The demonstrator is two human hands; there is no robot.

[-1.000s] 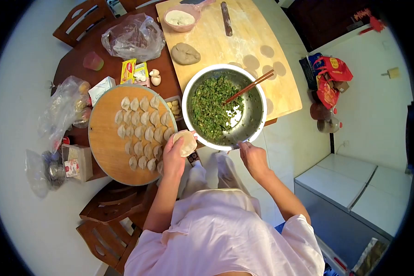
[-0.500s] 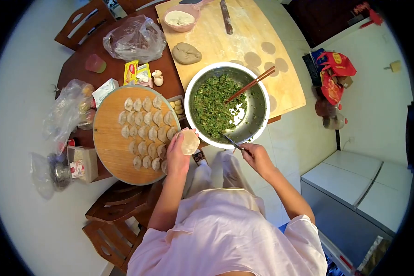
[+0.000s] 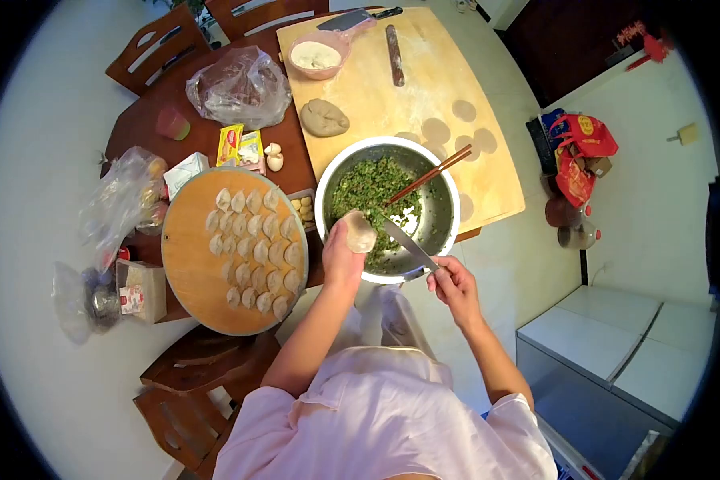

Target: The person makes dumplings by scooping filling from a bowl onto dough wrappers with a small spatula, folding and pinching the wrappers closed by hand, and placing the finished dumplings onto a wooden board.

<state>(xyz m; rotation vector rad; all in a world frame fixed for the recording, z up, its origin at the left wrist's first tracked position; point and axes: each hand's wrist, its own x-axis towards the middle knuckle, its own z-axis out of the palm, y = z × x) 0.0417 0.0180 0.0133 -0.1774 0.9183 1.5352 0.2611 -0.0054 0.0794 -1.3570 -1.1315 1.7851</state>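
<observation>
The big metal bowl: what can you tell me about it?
The bowl is round, wide and shiny silver, apparently steel, with a pale bright rim. It looks upright, at the near edge of the wooden board. Chopped green filling covers much of its inside, leaving one side mostly bare. Chopsticks stand in it, leaning across the rim. Whether the blade above touches it, I can't tell.

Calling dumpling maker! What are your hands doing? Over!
Left hand: holding dough wrapper. Right hand: gripping knife over bowl. Chopsticks in bowl, beside knife.
</observation>
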